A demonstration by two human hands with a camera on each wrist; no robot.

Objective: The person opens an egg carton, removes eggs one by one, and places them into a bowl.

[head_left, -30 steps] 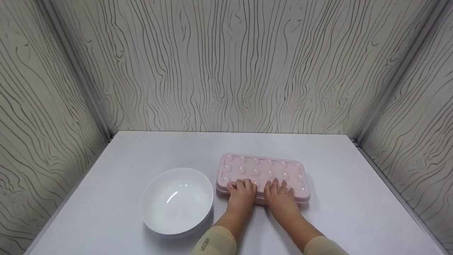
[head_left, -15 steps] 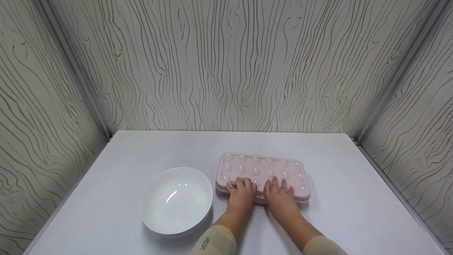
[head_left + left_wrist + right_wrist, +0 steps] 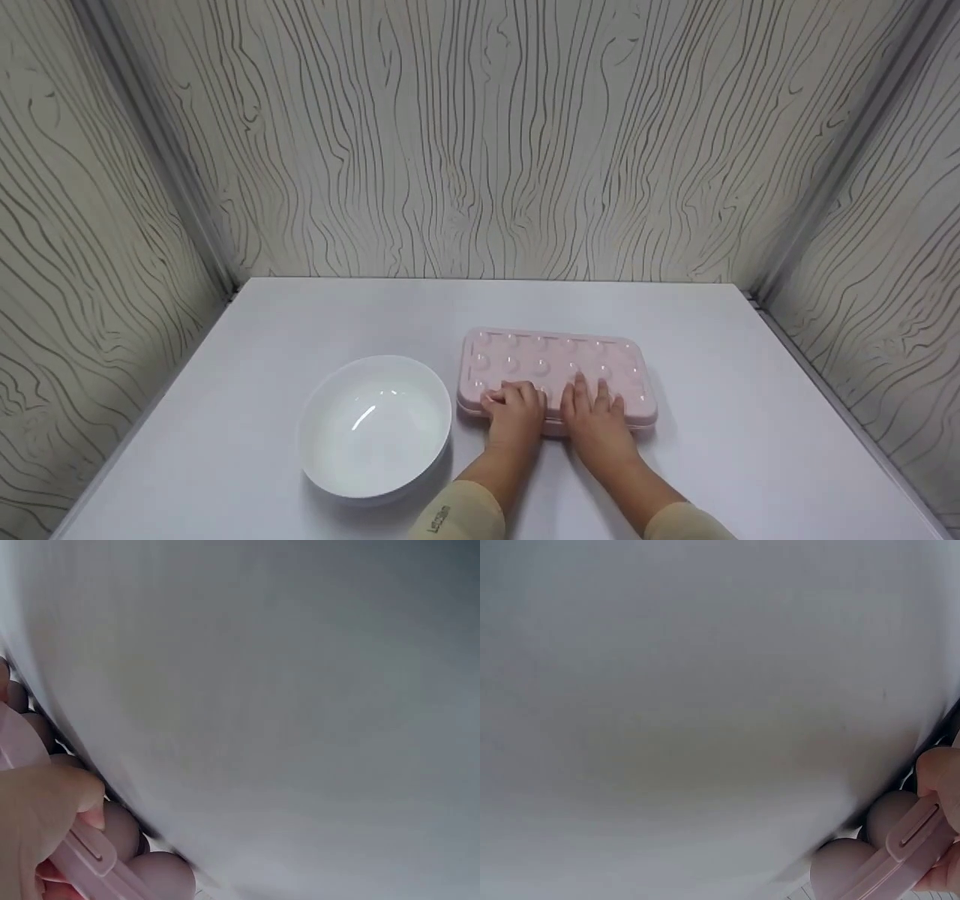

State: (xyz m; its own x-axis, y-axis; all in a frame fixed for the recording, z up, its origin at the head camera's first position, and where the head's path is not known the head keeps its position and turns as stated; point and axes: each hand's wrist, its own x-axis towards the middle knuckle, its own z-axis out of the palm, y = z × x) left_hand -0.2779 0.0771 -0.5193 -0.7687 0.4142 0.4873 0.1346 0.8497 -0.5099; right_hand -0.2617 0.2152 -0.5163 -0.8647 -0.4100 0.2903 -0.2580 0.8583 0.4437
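Note:
A pink egg box (image 3: 525, 346) with a domed-bump lid lies on the white table, its lid down on the base. At its front edge, left of the middle, my left hand (image 3: 515, 416) grips the rim with curled fingers. In the left wrist view the thumb (image 3: 88, 799) bends over the rim beside a clasp (image 3: 94, 849). Along the same edge my right hand (image 3: 598, 424) spreads its fingers over the lid. The right wrist view shows its thumb (image 3: 939, 769) at another clasp (image 3: 915, 829), with a finger on the other side of the rim. The box's contents are hidden.
A large white bowl (image 3: 375, 427) stands just left of the egg box, with nothing visible inside. Wood-patterned panels (image 3: 480, 150) enclose the white table (image 3: 735, 465) at the back and both sides.
The far edge of the egg box lies slightly nearer to me. My left hand has shifted a little nearer and rightward with it. The right hand stays almost in place; the bowl is still.

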